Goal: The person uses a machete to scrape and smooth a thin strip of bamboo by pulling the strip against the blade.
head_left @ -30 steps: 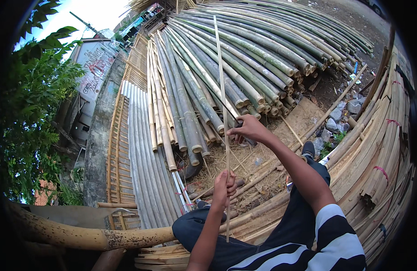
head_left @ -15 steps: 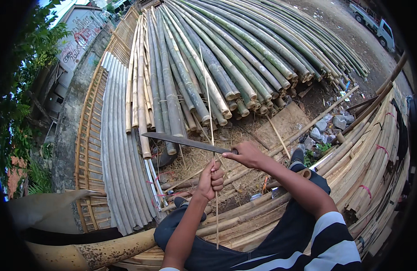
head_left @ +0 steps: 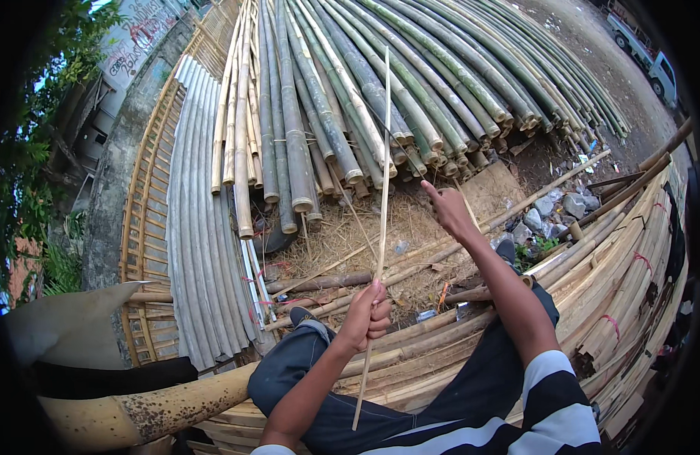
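Observation:
My left hand [head_left: 367,315] is closed round a long, thin bamboo strip [head_left: 384,205]. The strip stands nearly upright, its lower end in front of my thighs and its upper end against the background of poles. My right hand [head_left: 450,211] is raised to the right of the strip, its fingers wrapped round the handle of a machete. The machete [head_left: 411,161] shows almost edge-on as a thin dark line slanting up and left towards the strip. I cannot tell whether the blade touches the strip. Its handle is mostly hidden by my fingers.
A big stack of bamboo poles [head_left: 320,144] lies ahead, cut ends facing me. Corrugated grey sheets [head_left: 194,227] and a bamboo lattice [head_left: 138,250] lie left. Bundled split bamboo [head_left: 585,303] lies right. A thick bamboo pole [head_left: 175,413] is near my left knee. Stones [head_left: 543,206] lie right.
My right hand has moved up and to the right with the machete, whose blade has turned from broadside to edge-on. My left hand and the strip have shifted down and slightly right.

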{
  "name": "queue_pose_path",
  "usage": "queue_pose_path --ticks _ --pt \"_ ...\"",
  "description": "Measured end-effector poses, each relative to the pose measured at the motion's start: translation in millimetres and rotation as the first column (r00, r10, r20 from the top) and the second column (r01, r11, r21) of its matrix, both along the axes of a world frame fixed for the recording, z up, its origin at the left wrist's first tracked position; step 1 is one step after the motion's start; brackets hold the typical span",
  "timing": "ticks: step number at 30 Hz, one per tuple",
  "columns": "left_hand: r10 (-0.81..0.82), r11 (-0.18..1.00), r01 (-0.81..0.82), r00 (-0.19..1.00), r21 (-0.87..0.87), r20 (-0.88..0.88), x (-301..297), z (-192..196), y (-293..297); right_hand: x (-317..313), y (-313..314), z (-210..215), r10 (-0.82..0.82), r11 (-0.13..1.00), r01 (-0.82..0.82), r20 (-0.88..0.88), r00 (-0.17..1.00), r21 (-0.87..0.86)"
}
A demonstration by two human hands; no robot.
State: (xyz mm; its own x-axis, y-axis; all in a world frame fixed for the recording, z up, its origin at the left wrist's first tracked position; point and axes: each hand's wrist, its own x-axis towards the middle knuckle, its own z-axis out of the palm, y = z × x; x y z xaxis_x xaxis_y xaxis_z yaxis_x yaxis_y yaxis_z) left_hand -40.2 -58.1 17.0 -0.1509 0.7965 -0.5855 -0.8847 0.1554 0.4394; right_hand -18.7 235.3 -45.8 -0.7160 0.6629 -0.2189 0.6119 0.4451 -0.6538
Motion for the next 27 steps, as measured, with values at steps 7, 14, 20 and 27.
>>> queue_pose_path --ticks 7,14,20,27 --pt "-0.105 0.992 0.093 0.984 0.082 0.145 -28 6 11 16 -52 35 0.255 0.939 -0.29 -0.189 0.948 -0.188" --pt "-0.014 0.995 -0.009 0.974 -0.102 -0.226 -23 9 10 6 -80 43 0.567 0.823 -0.551 -0.131 0.814 0.139" --pt "0.094 0.995 -0.096 0.995 0.039 0.046 -28 -12 10 2 -87 29 0.507 0.833 -0.462 -0.086 0.858 0.303" --pt "0.043 0.999 -0.046 0.986 0.011 0.159 -9 -15 6 14 -71 11 0.517 0.814 -0.461 -0.079 0.852 0.354"
